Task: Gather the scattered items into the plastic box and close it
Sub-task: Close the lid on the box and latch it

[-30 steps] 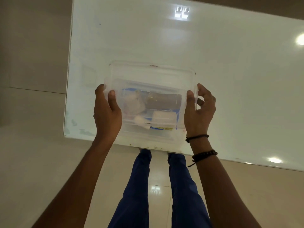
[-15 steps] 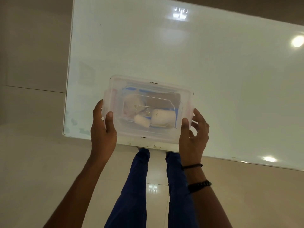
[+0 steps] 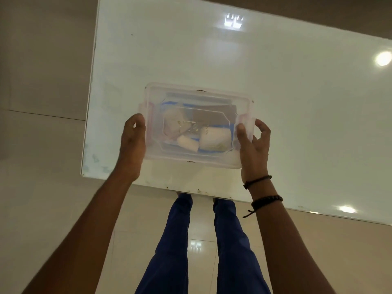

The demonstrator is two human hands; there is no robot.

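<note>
Two blue trouser legs [image 3: 203,247] stand at the near edge of the white desk [image 3: 297,102]. Above them, the left hand [image 3: 132,143] and right hand [image 3: 253,145] clasp the short ends of the plastic box [image 3: 197,98], fingers [image 3: 241,132] curled against its side latches. Its lid is on. Inside lie white rolls [image 3: 214,136] and a brown item [image 3: 212,114], over something blue.

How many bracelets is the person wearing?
2, both on the right wrist: a thin black band near the hand, and a beaded one lower down the forearm. The left wrist is bare.
</note>
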